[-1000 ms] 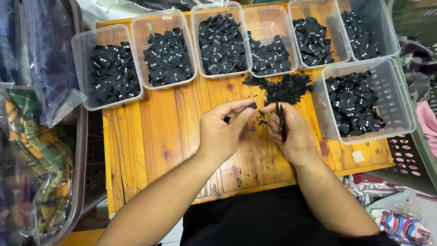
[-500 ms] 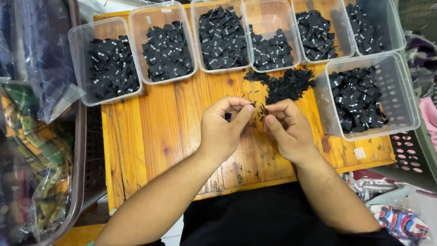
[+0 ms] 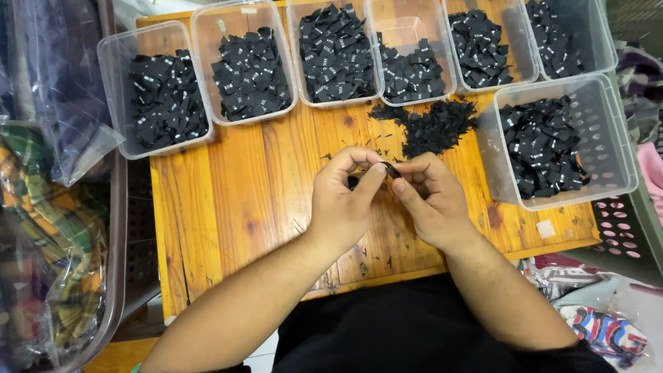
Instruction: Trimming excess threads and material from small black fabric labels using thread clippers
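Both hands meet over the middle of a wooden table [image 3: 228, 200]. My left hand [image 3: 343, 200] and my right hand [image 3: 429, 200] pinch a small black fabric label [image 3: 389, 168] between their fingertips. Just beyond the hands lies a loose pile of black labels [image 3: 431, 126] on the wood. Several clear plastic tubs hold more black labels: one at the far left [image 3: 162, 97], one beside it [image 3: 248, 65], one at the right [image 3: 545, 145].
More tubs of labels [image 3: 338, 52] line the table's far edge. Clear bags of folded checked cloth [image 3: 48, 228] fill the left side. A pink perforated basket [image 3: 621, 228] and bagged patterned cloth [image 3: 601, 331] sit at the lower right.
My hands have drawn closer together and now share one label between the fingertips. The view has shifted slightly; tubs and pile stay put.
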